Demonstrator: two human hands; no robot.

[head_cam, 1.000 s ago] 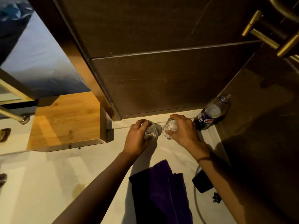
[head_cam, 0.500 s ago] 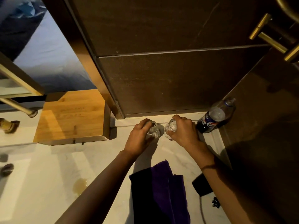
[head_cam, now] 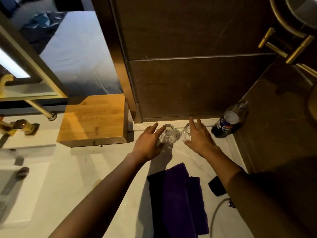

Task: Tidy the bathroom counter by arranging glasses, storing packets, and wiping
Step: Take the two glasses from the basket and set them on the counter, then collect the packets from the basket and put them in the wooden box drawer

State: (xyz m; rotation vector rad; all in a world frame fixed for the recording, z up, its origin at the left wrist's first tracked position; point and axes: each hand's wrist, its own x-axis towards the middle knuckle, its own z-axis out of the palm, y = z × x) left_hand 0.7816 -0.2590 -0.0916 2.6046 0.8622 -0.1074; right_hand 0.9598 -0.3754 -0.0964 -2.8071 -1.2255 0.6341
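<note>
Two clear drinking glasses stand upright side by side at the back of the white counter (head_cam: 103,169), against the dark wall. The left glass (head_cam: 169,134) has my left hand (head_cam: 148,143) just beside it, fingers spread and lifted off it. My right hand (head_cam: 199,138) is open too and partly covers the right glass (head_cam: 186,135) from the right. A folded purple cloth (head_cam: 178,200) lies on the counter in front of the glasses, between my forearms.
A wooden box (head_cam: 94,121) sits left of the glasses. A Pepsi bottle (head_cam: 229,121) stands in the right corner. A black object with a cable (head_cam: 217,185) lies by my right arm. Brass tap fittings (head_cam: 18,126) and the sink are at far left.
Both hands were closed around the glasses; now they have let go and their fingers are spread. The glasses stay where they were set.
</note>
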